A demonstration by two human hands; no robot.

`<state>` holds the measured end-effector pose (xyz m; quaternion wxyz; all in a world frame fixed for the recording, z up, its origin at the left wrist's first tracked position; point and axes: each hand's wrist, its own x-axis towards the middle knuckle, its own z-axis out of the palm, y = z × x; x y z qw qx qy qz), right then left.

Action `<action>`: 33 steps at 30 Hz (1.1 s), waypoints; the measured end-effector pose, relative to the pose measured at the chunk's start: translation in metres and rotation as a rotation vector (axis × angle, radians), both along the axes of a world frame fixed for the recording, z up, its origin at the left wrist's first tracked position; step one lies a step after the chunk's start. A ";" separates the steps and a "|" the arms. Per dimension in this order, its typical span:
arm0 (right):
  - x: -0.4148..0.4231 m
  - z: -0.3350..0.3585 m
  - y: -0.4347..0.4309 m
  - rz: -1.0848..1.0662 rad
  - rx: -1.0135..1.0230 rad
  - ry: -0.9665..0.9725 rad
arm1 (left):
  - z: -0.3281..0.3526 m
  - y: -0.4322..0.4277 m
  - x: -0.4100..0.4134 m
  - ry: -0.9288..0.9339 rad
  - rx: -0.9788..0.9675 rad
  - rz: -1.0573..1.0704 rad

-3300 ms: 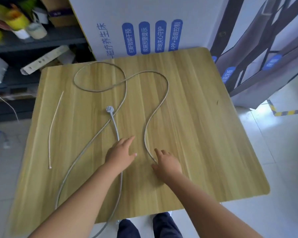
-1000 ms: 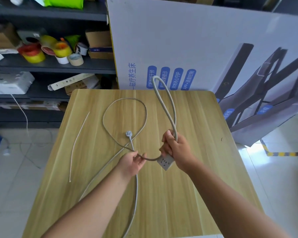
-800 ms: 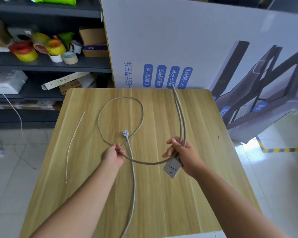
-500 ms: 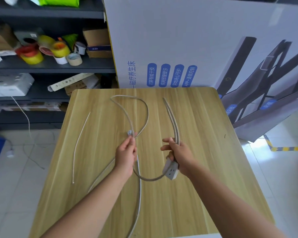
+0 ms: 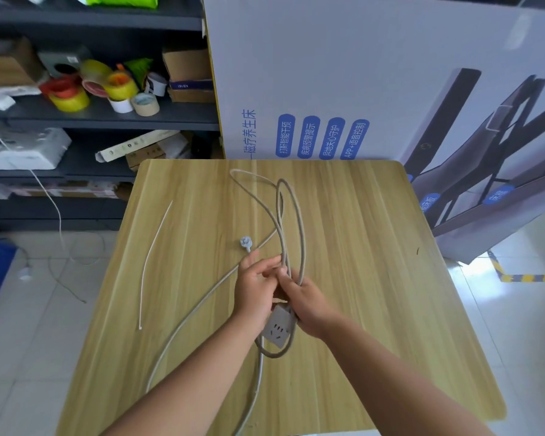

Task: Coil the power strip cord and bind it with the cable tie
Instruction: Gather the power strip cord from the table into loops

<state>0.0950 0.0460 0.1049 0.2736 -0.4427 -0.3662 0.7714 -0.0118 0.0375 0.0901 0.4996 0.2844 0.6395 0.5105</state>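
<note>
We hold cord (image 5: 291, 215) loops w/ both hands — right hand (image 5: 307, 302) fingers grip cord & socket block (image 5: 279, 325), left hand (image 5: 254, 286) fingers pinch cord; cable tie (image 5: 153, 256) on surface (image 5: 375, 278).

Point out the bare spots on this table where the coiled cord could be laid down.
The light wooden table is bare along its right side, from the grey cord loops to the right edge, and along the far left strip beyond the thin white cable tie. The middle is crowded: both hands, the grey socket block, the plug and trailing cord.
</note>
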 end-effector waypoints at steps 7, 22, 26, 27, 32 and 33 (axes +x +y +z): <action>0.032 0.028 0.012 0.205 0.054 0.020 | -0.007 0.011 -0.043 0.013 0.050 0.216; 0.111 0.126 0.017 0.516 0.086 0.585 | -0.008 0.106 -0.107 1.143 -0.044 -0.401; 0.124 0.130 0.025 0.383 0.192 0.500 | 0.002 0.116 -0.098 1.190 0.079 -0.463; 0.127 0.130 0.028 0.312 0.216 0.458 | 0.007 0.110 -0.094 1.108 0.073 -0.459; 0.119 0.108 0.043 -0.033 0.329 0.024 | 0.028 0.077 -0.068 0.544 0.104 -0.225; 0.113 0.098 0.044 -0.054 0.338 -0.065 | 0.032 0.072 -0.060 0.392 0.106 -0.174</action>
